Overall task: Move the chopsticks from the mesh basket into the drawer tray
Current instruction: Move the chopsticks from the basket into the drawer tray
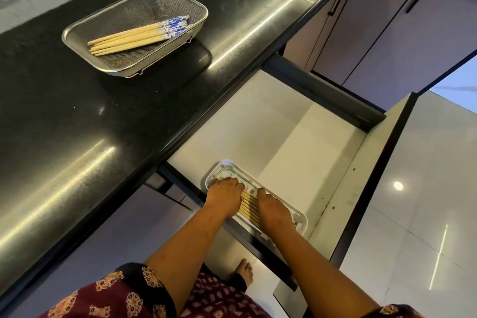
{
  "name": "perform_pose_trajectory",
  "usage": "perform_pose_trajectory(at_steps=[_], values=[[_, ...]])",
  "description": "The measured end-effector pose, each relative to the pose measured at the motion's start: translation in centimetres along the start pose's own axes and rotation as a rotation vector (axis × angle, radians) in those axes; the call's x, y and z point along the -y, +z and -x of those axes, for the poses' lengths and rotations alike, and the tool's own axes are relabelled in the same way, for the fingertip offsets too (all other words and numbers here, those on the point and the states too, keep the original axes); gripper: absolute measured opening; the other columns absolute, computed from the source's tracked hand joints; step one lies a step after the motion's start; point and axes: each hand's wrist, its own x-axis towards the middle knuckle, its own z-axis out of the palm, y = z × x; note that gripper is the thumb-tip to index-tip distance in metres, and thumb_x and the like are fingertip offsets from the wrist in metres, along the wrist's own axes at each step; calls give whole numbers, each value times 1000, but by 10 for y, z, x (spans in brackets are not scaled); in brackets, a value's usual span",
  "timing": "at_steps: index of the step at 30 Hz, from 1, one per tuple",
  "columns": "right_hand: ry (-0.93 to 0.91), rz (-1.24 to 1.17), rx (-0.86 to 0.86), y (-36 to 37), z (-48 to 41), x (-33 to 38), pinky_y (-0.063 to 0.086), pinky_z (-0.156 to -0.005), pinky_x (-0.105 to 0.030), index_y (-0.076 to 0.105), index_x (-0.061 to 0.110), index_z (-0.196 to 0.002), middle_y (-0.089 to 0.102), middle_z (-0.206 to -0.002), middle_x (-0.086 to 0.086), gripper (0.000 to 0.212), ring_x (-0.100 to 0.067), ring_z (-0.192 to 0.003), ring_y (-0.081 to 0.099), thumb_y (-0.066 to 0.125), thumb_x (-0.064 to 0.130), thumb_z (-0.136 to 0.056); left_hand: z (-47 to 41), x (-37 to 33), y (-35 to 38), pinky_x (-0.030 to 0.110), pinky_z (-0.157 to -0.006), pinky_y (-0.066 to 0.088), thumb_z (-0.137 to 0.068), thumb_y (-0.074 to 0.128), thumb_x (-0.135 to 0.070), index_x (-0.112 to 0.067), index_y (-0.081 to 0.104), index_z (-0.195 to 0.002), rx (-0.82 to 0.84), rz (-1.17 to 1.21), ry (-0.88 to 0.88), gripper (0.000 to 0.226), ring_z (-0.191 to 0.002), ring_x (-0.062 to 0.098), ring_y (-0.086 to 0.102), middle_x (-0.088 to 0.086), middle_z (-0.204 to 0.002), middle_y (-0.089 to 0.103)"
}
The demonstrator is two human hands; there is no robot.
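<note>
A steel mesh basket (85,33) stands on the black counter and holds several wooden chopsticks (129,40) with blue-and-white ends. Below, in the open drawer, a white tray (300,217) holds a row of several chopsticks (249,206) lying side by side. My left hand (224,197) rests palm-down on the left part of that row. My right hand (273,210) lies on the right part, fingers flat on the sticks. Both hands press on the chopsticks rather than grip them, and they hide the ends of the row.
The drawer (271,121) is pulled far out, its pale floor bare behind the tray. The counter edge (165,147) overhangs the drawer's left side. Closed cabinet doors (374,41) stand at the back right. A bare foot (244,272) is on the glossy tiled floor.
</note>
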Motion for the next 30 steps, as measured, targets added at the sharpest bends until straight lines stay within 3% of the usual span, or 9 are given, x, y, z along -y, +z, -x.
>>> perform_pose_trajectory(at_steps=[4,8,16,20,22,26,28,30], values=[[72,-112,86,-3,1,-3,50,-89,-36,19,16,-144,57,-126,-13,49,-27,-109,60,37,24,-99,1,-2,3,45,-105,33,-96,41,-29,-23,40,-137,-25,26,-1,41,-129,22,42,3,-141,44],[31,-113,112,-5,2,-5,50,-90,-36,16,16,-145,58,-123,-13,52,-26,-107,60,38,23,-99,2,-6,5,47,-107,31,-96,41,-28,-26,40,-137,-12,29,10,41,-132,23,40,1,-145,41],[-46,-119,114,-9,6,-6,51,-88,-34,32,14,-132,59,-117,-14,37,-26,-103,61,42,18,-97,6,-8,0,43,-105,35,-94,42,-17,-23,38,-137,-36,69,14,44,-130,23,42,2,-143,41],[-19,-249,51,-21,3,-3,50,-85,-37,47,13,-113,61,-113,-14,19,-28,-95,60,37,16,-97,16,0,-7,35,-105,39,-90,42,-4,-21,44,-135,-160,294,8,49,-126,21,47,3,-141,46],[-55,-288,21,-29,1,2,50,-86,-35,50,14,-111,64,-112,-12,20,-26,-94,62,35,20,-99,24,8,-16,29,-101,41,-90,41,2,-18,50,-132,-249,494,-21,47,-120,21,52,6,-135,53],[-203,-390,-76,-57,-7,27,44,-69,-25,55,10,-105,67,-101,-17,15,-29,-84,62,43,13,-97,41,31,-48,18,-98,36,-91,48,-1,-12,59,-121,-476,710,10,34,-117,19,54,7,-128,58],[-266,-501,-133,-79,-12,48,42,-66,-20,58,9,-103,68,-95,-16,13,-22,-76,58,47,13,-97,47,43,-70,11,-93,39,-91,51,-3,-15,62,-117,-578,811,-34,31,-110,13,57,2,-122,60],[-319,-575,-176,-105,-17,77,48,-70,-24,58,10,-103,65,-89,-11,13,-18,-75,59,49,17,-97,53,59,-96,-1,-80,38,-91,53,-5,-19,65,-112,-693,924,-87,29,-96,1,58,-6,-111,60]])
